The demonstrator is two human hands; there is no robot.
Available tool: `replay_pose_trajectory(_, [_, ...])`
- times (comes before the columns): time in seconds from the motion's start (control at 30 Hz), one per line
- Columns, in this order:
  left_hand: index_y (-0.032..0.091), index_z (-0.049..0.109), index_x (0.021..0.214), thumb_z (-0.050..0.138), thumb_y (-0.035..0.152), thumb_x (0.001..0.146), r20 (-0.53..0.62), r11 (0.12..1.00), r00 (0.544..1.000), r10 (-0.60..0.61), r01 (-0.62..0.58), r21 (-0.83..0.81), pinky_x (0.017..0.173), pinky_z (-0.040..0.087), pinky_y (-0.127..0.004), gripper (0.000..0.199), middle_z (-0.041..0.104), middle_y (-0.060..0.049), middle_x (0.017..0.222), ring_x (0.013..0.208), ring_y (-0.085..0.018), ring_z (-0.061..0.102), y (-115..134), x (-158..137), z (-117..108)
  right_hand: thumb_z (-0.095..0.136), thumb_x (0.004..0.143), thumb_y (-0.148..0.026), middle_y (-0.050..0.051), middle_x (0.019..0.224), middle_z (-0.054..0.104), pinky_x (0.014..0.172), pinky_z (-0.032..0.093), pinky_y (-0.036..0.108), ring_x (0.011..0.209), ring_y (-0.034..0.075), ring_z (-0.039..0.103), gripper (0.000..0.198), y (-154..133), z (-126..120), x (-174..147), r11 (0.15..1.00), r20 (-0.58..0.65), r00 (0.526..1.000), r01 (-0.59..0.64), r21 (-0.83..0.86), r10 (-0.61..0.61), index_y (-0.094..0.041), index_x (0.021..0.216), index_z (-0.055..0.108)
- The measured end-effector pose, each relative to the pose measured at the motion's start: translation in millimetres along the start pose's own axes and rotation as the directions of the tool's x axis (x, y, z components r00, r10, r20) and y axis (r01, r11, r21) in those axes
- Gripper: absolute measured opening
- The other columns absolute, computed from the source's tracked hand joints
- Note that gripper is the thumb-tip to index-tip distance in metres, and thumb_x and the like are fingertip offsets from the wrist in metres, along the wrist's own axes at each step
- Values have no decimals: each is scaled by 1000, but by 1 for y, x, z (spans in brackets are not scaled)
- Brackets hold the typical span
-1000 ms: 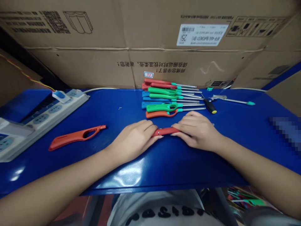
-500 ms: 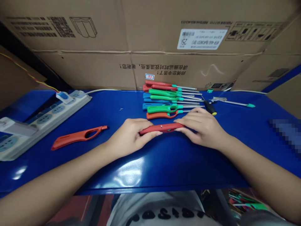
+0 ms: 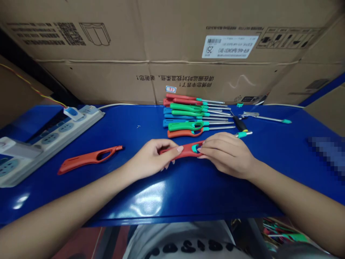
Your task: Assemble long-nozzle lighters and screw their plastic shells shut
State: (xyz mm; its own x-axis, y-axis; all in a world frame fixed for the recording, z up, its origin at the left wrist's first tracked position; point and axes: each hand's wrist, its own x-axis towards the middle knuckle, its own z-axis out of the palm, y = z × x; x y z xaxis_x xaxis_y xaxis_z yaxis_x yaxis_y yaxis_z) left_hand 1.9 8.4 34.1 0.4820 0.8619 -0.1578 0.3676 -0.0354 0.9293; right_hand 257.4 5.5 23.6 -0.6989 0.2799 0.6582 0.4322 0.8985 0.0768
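Observation:
My left hand [image 3: 156, 154] grips the rear of a red lighter [image 3: 185, 150], a long-nosed kind with a green trigger in its loop. At the lighter's front, my right hand [image 3: 229, 154] has its fingers closed around the loop end. Beyond the right knuckles shows a green collar with a short metal end [image 3: 244, 134], in line with the lighter; what joins them is hidden by the hand. An orange-red handle shell [image 3: 90, 160] lies left of my left hand. Behind the hands, several red, green, blue and orange lighters [image 3: 185, 113] lie stacked side by side.
A black and yellow screwdriver [image 3: 240, 124] lies right of the stack. Farther right is a clear part with a metal tube [image 3: 266, 118]. Small screws [image 3: 138, 126] lie left of the stack. A white power strip [image 3: 66, 127] runs along the left; a cardboard box [image 3: 113, 79] stands behind.
The red lighter has turned in my hands, so its trigger loop now faces up. My right fingers have closed over its front, and the green collar with metal end has come into view.

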Motion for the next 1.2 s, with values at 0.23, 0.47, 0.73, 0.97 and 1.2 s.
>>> replay_pose_trajectory(0.23, [14,67,108,42,42,105,168,487,881,442,-393,780,65,52,-31,38,68,-8,92,75,-22,68,-11,-9,4,65,93,-19,10,98,74,79,55,33,88,19,68,18,5,-3,0,993,50,994,-99,70,96,-15,111,66])
replay_pose_trajectory(0.47, [16,63,100,45,38,104,137,368,858,495,-350,861,63,49,-28,29,67,-6,93,75,-20,67,-12,2,-21,65,92,-45,15,128,67,96,45,50,118,35,60,53,51,-20,-15,903,320,860,-306,-301,398,-16,136,56])
replay_pose_trajectory(0.73, [16,64,102,46,37,104,139,316,835,532,-349,882,63,48,-28,28,67,-6,94,76,-20,67,-8,1,-27,54,99,-28,9,98,74,90,46,41,96,25,65,20,72,-23,-24,957,279,918,-252,-141,283,-18,105,71])
replay_pose_trajectory(0.97, [13,65,108,41,38,106,260,307,804,535,-472,827,62,51,-31,34,68,-7,91,72,-20,67,-21,2,-14,48,98,-15,13,85,70,78,47,36,84,22,61,22,24,5,-9,990,280,959,-1,-142,41,-10,100,69])
replay_pose_trajectory(1.2, [13,66,98,50,30,103,209,555,807,552,-543,631,68,49,-26,24,65,-5,84,76,-16,63,-17,2,-14,51,93,-8,14,82,69,72,48,35,82,22,61,17,22,1,-13,988,165,986,19,-151,6,-9,97,67])
